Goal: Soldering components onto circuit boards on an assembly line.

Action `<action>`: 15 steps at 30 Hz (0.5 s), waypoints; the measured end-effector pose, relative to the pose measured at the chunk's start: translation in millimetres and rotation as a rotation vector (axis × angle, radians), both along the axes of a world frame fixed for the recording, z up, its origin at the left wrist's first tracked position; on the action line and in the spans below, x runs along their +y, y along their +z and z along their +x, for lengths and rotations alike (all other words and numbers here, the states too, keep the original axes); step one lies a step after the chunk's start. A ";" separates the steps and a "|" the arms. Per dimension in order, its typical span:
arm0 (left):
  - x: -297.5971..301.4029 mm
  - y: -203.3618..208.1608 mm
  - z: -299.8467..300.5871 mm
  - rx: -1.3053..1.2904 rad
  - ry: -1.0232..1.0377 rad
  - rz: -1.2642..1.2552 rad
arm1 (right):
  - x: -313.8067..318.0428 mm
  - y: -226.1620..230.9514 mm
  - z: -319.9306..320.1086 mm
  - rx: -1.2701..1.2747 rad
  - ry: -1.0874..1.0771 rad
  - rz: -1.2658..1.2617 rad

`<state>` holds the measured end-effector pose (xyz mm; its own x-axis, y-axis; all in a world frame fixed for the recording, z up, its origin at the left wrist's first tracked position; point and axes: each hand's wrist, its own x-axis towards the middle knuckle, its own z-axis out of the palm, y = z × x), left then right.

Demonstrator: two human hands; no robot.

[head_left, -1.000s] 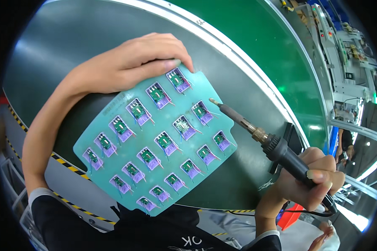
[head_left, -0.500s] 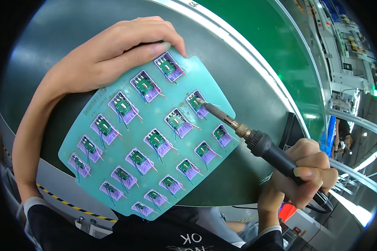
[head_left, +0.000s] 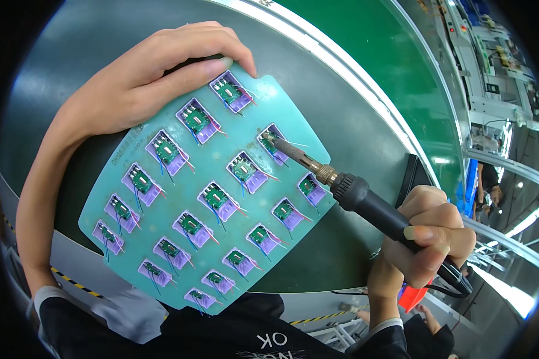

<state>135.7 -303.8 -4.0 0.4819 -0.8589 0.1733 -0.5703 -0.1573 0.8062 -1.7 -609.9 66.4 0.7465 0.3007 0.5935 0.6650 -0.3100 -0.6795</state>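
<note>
The teal fixture board [head_left: 209, 197] lay tilted on the dark grey work surface [head_left: 353, 119], its near edge reaching toward the person's body, and it carried rows of small green circuit modules [head_left: 215, 196] seated in purple pockets, each with thin red and blue wires trailing off it. The soldering iron [head_left: 353, 194] had its tip set on the module in the upper right of the board [head_left: 273, 142], touching or just above its wire ends; which of the two could not be told. How many modules were already finished could not be read from the joints, which were too small to judge, but the iron stood at one of the far-row pieces, so by my reckoning most of the board may well have been left to do. The left hand [head_left: 144, 78] pinned the board's top edge, fingers [head_left: 191, 69] curled over it and pressing flat near the topmost module. The right hand [head_left: 428, 239] was closed firmly round the iron's black handle, its cord running off below. A green conveyor belt [head_left: 401, 66] ran beyond the surface.
</note>
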 end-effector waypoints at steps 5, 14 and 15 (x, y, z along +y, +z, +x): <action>2.6 -3.6 -6.9 0.010 0.050 -0.021 | -2.4 2.2 7.9 -0.013 0.042 -0.035; 8.1 -6.1 -9.7 0.017 0.064 -0.030 | 1.2 1.2 8.0 -0.029 0.042 -0.056; 7.8 -6.0 -9.5 0.015 0.064 -0.030 | 0.1 2.0 8.1 -0.036 0.048 -0.050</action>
